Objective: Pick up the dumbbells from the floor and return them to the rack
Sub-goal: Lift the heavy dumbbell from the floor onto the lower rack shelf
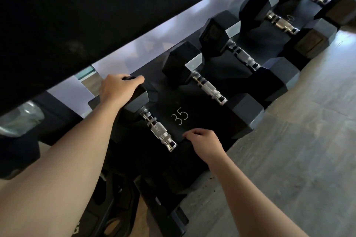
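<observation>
A black hex dumbbell (159,131) with a knurled steel handle lies on the bottom shelf of the black rack (179,117), next to a white "35" marked on the shelf. My left hand (117,88) is clamped over its far head. My right hand (204,142) grips its near head, which is mostly hidden under my palm. Just right of it on the same shelf rests a second dumbbell (210,90).
Several more hex dumbbells (248,59) line the shelf toward the upper right. The rack's upper shelf (96,15) hangs dark overhead. Weight plates (113,208) lie low at the left. Grey floor (298,150) spreads to the right.
</observation>
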A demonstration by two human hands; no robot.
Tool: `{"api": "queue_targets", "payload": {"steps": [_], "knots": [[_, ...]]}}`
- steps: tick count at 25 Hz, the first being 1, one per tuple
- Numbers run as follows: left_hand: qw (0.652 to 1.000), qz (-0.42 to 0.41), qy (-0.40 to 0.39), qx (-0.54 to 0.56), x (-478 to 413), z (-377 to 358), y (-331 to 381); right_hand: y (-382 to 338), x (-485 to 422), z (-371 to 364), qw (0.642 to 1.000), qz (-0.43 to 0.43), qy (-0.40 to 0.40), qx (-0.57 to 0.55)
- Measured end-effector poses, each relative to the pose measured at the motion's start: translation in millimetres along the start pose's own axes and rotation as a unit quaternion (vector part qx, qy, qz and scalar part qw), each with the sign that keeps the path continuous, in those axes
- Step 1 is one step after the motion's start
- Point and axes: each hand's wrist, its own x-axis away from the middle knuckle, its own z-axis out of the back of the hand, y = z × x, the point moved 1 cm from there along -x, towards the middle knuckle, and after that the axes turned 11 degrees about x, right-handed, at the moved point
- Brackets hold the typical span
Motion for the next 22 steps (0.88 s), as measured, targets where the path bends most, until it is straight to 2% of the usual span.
{"api": "queue_targets", "payload": {"steps": [2,4,10,13,18,22], "knots": [[1.0,0.02,0.006,-0.019,-6.4,-1.9,-1.7,-4.6,-20.7,2.9,0.995,-0.067,-0.075,-0.004],[0.999,0.011,0.006,-0.048,-7.6,-2.8,-1.4,-3.2,-31.1,2.6,0.987,-0.108,-0.115,-0.003],[0.994,-0.019,-0.01,-0.11,-6.4,-3.8,-3.7,10.1,-33.7,1.6,0.991,-0.09,-0.101,0.023],[0.993,-0.022,-0.003,-0.118,-10.2,-6.9,-6.6,0.7,-40.6,3.7,0.986,-0.128,-0.106,0.026],[0.985,0.008,-0.029,-0.169,-19.2,-10.4,0.3,-6.4,-56.5,2.6,0.969,-0.186,-0.162,-0.003],[0.979,-0.025,0.0,-0.203,-12.9,-12.7,-0.4,3.9,-55.2,-2.5,0.979,-0.168,-0.115,-0.004]]}}
